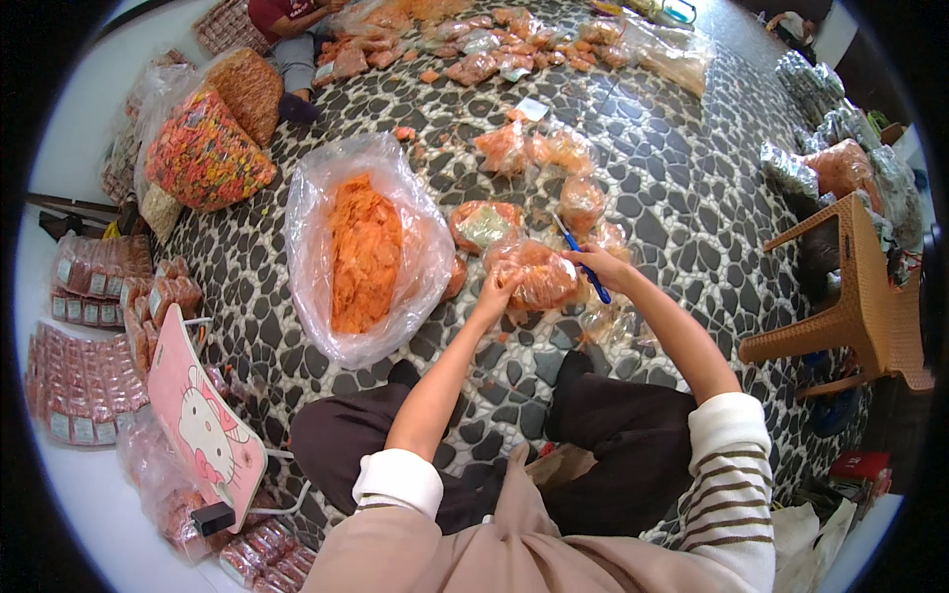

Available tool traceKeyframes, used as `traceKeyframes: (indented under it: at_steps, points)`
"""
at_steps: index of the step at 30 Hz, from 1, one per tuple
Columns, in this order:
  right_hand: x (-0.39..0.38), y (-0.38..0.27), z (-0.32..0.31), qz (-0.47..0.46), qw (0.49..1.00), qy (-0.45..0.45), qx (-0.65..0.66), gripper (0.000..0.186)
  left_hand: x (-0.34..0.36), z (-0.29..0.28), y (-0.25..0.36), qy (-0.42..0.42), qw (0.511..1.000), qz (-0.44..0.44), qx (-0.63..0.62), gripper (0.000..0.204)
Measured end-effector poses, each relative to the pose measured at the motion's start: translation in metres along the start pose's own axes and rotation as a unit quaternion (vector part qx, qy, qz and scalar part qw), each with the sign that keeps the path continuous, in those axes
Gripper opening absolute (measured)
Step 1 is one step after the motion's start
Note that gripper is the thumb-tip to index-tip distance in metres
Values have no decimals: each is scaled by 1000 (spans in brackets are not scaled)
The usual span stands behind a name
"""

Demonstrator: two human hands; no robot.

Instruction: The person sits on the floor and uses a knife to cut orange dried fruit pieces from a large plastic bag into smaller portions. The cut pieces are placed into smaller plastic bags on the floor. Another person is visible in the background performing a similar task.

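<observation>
My left hand (502, 285) pinches the near left side of a clear plastic bag (539, 275) filled with orange chip-like pieces. The bag lies on the pebble-patterned floor before me. My right hand (599, 269), at the bag's right end, is closed round a slim blue cutter knife (598, 287). The knife's narrow tip points away from me and slightly left. Left of my hands stands a large open clear sack (306, 227), with loose orange chips (364, 262) inside. A filled bag with a pale label (484, 225) lies just beyond my left hand.
Several small filled bags (581, 201) lie beyond my right hand. A pink folding table (203, 420) and stacked packets (84, 381) stand at left, a brown plastic chair (855, 287) at right. Another person (292, 44) sits at the far left, near a heap of bags (484, 49).
</observation>
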State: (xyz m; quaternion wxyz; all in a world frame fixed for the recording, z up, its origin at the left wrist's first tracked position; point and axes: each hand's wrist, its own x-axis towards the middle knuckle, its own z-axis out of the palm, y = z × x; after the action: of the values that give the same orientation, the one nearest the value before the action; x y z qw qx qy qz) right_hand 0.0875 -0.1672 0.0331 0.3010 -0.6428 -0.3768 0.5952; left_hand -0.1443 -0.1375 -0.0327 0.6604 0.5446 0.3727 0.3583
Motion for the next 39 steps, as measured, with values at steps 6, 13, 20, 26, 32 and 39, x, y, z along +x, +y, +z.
traceKeyframes:
  at_steps: [6,13,20,26,32,39]
  points:
    - [1,0,17,66,994,1,84,43,0,-13,33,5,952,-232,-201,43]
    - [32,-20,20,-1,987,155,-31,12,16,-9,69,-37,958,-247,-139,40]
    - [16,-65,24,-61,993,42,97,9,30,-36,71,155,962,-222,-31,28]
    - [-1,-94,29,-97,988,56,105,9,25,-17,102,257,963,-79,-4,26]
    - [-24,-119,9,-147,972,52,176,10,19,0,150,199,978,21,-62,34]
    - [-46,-127,-24,-207,925,1,318,9,36,3,152,191,958,177,123,62]
